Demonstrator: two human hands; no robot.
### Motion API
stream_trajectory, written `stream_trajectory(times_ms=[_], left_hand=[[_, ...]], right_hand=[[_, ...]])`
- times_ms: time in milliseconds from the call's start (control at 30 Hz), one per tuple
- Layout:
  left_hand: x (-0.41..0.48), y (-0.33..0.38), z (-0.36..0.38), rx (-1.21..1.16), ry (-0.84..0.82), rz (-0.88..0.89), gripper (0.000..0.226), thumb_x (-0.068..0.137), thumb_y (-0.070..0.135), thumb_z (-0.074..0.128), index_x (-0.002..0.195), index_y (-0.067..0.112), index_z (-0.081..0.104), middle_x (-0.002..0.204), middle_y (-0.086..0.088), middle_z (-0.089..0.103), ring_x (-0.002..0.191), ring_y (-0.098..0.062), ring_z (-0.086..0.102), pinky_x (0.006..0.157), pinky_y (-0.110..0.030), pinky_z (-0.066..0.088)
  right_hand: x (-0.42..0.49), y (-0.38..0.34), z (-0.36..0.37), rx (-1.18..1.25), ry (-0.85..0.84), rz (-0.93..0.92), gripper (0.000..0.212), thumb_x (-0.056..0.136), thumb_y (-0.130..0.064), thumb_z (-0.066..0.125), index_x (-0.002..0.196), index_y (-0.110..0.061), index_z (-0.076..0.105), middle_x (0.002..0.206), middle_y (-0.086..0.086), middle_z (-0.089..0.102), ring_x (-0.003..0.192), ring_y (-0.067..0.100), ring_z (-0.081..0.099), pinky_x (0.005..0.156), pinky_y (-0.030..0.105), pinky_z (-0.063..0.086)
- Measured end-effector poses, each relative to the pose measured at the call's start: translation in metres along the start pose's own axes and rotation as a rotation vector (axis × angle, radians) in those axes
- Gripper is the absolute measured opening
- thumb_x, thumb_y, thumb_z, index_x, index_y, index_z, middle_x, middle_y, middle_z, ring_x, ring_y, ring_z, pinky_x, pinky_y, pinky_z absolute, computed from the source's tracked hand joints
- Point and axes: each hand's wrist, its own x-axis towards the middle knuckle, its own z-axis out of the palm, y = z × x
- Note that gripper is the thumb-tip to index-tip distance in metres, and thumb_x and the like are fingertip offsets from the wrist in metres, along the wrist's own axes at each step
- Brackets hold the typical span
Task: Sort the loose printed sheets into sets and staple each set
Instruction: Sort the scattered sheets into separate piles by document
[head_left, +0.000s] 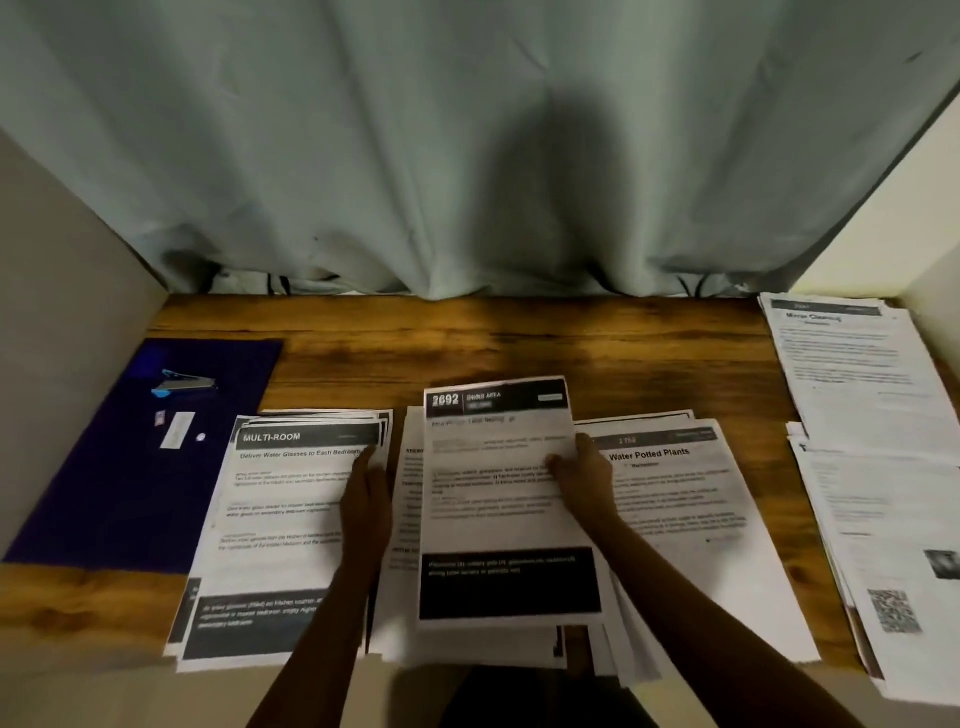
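Observation:
Three piles of printed sheets lie along the front of the wooden table (519, 338). The left pile (275, 519) is headed "MULTI-ROOM"; my left hand (366, 499) rests flat on its right edge, fingers straight. The right pile (691, 519) is headed "Water Potted Plants". Between them, over the middle pile (402, 561), my right hand (582, 475) pinches the right edge of a sheet numbered "2692" (498, 493) and holds it up, thumb on its face. A stapler (184, 385) lies on a dark blue mat (104, 493) at the left.
More printed sheets (852, 374) are stacked along the table's right edge, with another stack (893, 545) nearer me. A small white box (178, 430) lies on the mat. A pale curtain (467, 182) hangs behind the table; walls close in both sides.

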Motion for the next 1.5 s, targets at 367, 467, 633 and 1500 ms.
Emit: stream_trajectory(times_ms=[367, 467, 633, 1500], left_hand=[[-0.017, -0.028, 0.024, 0.529, -0.200, 0.103, 0.066, 0.097, 0.035, 0.044, 0.149, 0.003, 0.019, 0.154, -0.021, 0.017, 0.144, -0.036, 0.007, 0.114, -0.038, -0.004], [-0.021, -0.026, 0.028, 0.566, -0.222, 0.132, 0.076, 0.089, 0.048, 0.036, 0.146, -0.001, 0.023, 0.152, -0.024, 0.023, 0.142, -0.039, 0.014, 0.117, -0.049, 0.006], [-0.025, -0.020, 0.033, 0.620, -0.202, 0.084, 0.075, 0.091, 0.042, 0.049, 0.146, -0.001, 0.021, 0.150, -0.026, 0.023, 0.141, -0.040, 0.014, 0.117, -0.050, 0.007], [0.023, -0.065, -0.083, 0.706, 0.239, -0.254, 0.075, 0.085, 0.045, 0.053, 0.133, -0.010, 0.038, 0.136, -0.038, 0.038, 0.125, -0.055, 0.035, 0.104, -0.063, 0.025]], right_hand=[[-0.024, 0.023, 0.036, -0.113, 0.017, -0.034, 0.059, 0.088, -0.004, 0.055, 0.139, -0.003, 0.027, 0.134, 0.015, 0.036, 0.126, 0.026, 0.034, 0.108, 0.039, 0.034], [-0.025, 0.024, 0.037, -0.223, -0.074, -0.097, 0.070, 0.089, -0.012, 0.057, 0.145, -0.002, 0.016, 0.138, 0.015, 0.032, 0.128, 0.027, 0.030, 0.110, 0.040, 0.030], [-0.023, 0.027, 0.022, -0.235, -0.207, -0.157, 0.082, 0.088, -0.022, 0.061, 0.148, -0.005, 0.008, 0.142, 0.014, 0.029, 0.132, 0.027, 0.029, 0.110, 0.039, 0.029], [-0.082, -0.036, 0.150, -0.089, -0.417, -0.289, 0.017, 0.090, -0.014, 0.058, 0.107, -0.010, 0.056, 0.102, 0.001, 0.060, 0.092, 0.005, 0.053, 0.072, 0.004, 0.043]])
